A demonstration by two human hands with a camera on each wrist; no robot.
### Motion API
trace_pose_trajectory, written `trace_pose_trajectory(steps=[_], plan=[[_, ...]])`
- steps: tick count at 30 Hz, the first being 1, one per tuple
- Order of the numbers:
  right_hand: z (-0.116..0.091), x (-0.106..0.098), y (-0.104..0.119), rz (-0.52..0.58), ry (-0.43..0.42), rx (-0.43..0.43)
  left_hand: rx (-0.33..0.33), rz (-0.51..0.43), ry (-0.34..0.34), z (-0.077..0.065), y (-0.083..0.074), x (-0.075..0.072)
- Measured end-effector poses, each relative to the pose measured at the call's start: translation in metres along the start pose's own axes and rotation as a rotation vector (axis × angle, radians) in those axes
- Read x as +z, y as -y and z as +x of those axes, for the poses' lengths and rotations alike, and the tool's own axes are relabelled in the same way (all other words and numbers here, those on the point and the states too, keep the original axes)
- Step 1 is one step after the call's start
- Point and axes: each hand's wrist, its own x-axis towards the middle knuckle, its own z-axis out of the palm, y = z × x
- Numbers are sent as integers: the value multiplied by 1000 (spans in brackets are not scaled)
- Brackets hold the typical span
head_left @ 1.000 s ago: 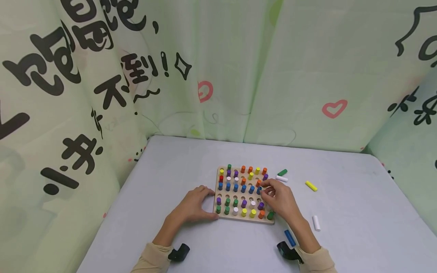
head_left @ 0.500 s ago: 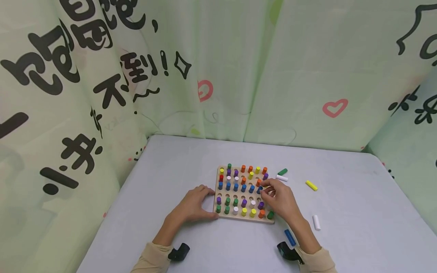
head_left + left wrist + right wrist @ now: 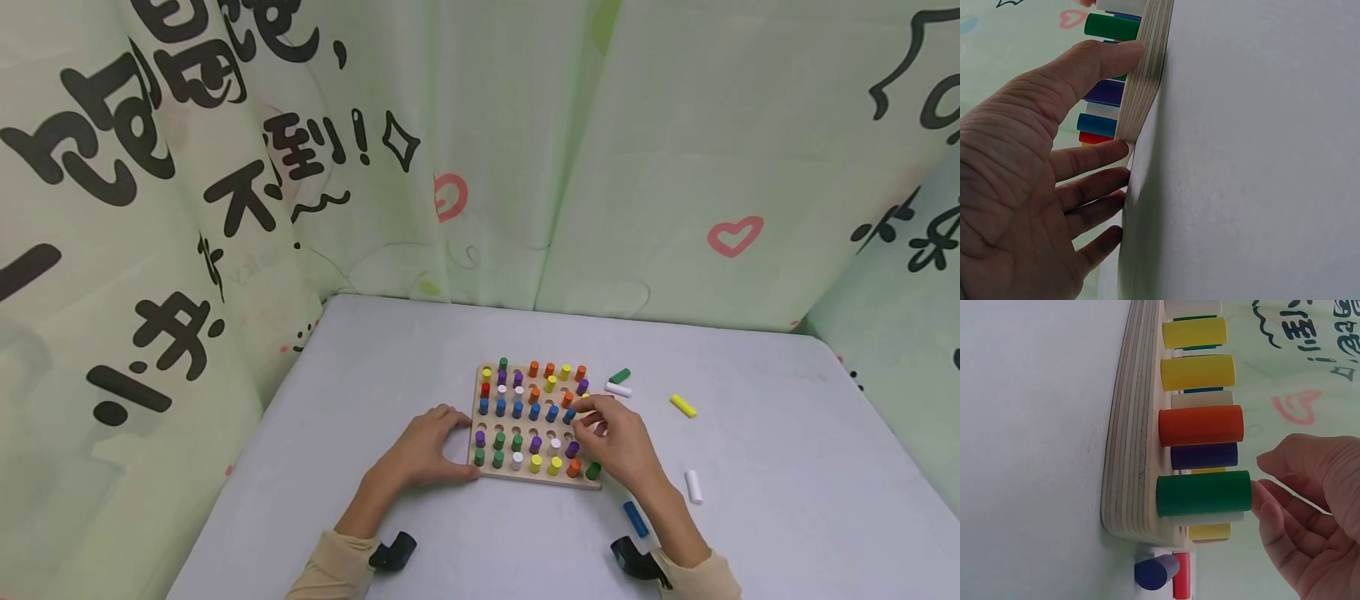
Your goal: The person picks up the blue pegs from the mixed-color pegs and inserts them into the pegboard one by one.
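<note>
A square wooden peg board (image 3: pixel 525 481) holds several rows of upright coloured pegs. One row, across its middle, has several blue pegs (image 3: pixel 517 409). My left hand (image 3: pixel 420 454) steadies the board's left side, its thumb against the near edge, as the left wrist view (image 3: pixel 1072 137) also shows. Over the board's right side is my right hand (image 3: pixel 615 442), fingers loosely bent beside the rightmost visible blue peg (image 3: pixel 569 415). In the right wrist view its fingertips look slightly apart beyond a green peg (image 3: pixel 1204 493), with no peg visible between them; the lower fingertip is partly hidden.
Loose pegs lie right of the board on the white table (image 3: pixel 787 500): a green one (image 3: pixel 620 376), a white one (image 3: pixel 618 389), a yellow one (image 3: pixel 683 406) and another white one (image 3: pixel 693 487). A blue peg (image 3: pixel 636 518) lies beside the right forearm. Printed curtains (image 3: pixel 637 167) surround the table.
The blue peg beside my right fingertips now stands straighter. A yellow peg top shows just above the right index finger. My left hand stays put on the board.
</note>
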Motion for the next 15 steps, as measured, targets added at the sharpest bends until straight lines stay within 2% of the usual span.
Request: trace_pose_trajectory(steps=[15], plan=[[-17, -8, -1, -34, 1, 4, 4, 6, -2, 1, 0, 1]])
